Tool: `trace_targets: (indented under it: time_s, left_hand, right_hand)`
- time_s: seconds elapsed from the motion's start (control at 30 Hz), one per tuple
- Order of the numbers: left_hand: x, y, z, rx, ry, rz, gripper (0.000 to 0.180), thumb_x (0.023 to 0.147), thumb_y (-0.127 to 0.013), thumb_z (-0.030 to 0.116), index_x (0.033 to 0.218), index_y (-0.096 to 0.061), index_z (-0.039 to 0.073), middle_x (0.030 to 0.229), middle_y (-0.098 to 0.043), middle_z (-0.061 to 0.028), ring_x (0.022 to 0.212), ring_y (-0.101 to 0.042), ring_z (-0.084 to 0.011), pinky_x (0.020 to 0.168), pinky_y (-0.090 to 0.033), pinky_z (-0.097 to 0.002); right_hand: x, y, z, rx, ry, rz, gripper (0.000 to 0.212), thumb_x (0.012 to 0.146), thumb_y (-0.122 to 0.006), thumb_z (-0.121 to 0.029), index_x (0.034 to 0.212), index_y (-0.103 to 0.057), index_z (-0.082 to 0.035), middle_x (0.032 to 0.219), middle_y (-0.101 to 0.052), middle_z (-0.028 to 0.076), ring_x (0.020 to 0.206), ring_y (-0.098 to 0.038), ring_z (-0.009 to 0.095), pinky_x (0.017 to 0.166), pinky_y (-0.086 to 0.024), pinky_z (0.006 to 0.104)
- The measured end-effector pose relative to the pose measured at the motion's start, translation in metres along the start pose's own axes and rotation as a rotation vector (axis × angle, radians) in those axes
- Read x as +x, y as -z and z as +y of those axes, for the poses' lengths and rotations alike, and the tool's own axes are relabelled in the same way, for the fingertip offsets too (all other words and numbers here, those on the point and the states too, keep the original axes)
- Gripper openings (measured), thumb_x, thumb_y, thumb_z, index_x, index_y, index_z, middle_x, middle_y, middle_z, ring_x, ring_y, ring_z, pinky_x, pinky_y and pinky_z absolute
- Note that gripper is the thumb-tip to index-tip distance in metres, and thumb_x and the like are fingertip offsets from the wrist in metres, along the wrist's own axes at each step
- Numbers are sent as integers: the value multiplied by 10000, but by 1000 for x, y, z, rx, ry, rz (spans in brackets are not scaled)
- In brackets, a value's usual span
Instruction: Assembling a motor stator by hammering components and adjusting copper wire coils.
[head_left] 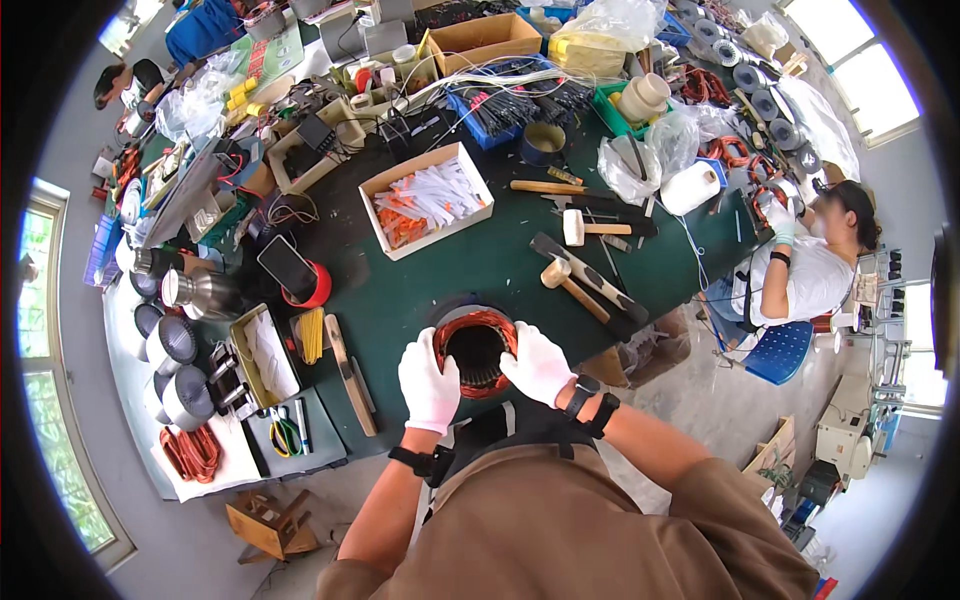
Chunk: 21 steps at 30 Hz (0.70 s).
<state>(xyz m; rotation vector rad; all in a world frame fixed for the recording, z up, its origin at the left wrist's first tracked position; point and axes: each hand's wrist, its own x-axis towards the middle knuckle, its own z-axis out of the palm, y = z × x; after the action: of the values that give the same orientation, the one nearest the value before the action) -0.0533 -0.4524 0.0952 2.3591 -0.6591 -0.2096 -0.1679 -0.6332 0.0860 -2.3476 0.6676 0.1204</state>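
At the near edge of the green workbench (pixel 400 330) I hold a motor stator (pixel 478 320), a ring wound with reddish copper wire around a dark hollow core. My left hand (pixel 430 385), in a white glove, grips the ring's left side. On its right side my right hand (pixel 538 366), also in a white glove, has its fingers pressed to the windings. The undersides of the fingers are hidden. Left of the stator lie a long wooden-handled tool (pixel 350 378) and a bundle of yellow sticks (pixel 311 335).
Beyond the stator stands a cardboard box (pixel 376 222) of white and orange strips. Mallets (pixel 556 273) and a hammer (pixel 588 272) lie to the right. A metal flask (pixel 205 291) and reddish coils (pixel 192 452) are at the left. A co-worker (pixel 825 250) sits at the far right.
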Motion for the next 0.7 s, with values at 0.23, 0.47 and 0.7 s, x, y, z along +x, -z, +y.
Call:
trace_targets:
  time_s: [0.23, 0.47, 0.7]
  left_hand:
    - [0, -19, -6, -98, -112, 86, 474, 858, -708, 63, 1319, -602, 25, 1071, -661, -210, 1025, -637, -421, 918, -507, -510]
    - [-3, 12, -3, -4, -33, -3, 452, 864, -741, 82, 1290, -602, 28, 1137, -680, -204, 1074, -668, -415, 942, -537, -479]
    - [12, 13, 12, 264, 191, -246, 451, 915, -722, 261, 1235, -511, 23, 907, -746, -278, 872, -728, -494, 819, -577, -556]
  right_hand:
    - [13, 23, 7, -92, 53, -120, 466, 945, -661, -333, 1178, -563, 58, 1084, -678, 300, 992, -715, 455, 856, -595, 529]
    - [-5, 13, -7, 132, -26, -76, 544, 962, -669, -463, 1206, -570, 14, 1162, -675, 298, 1077, -680, 485, 938, -554, 539]
    - [-27, 44, 39, 143, 2, -113, 631, 1049, -576, -515, 1438, -555, -18, 1327, -654, 254, 1206, -654, 435, 1031, -533, 487]
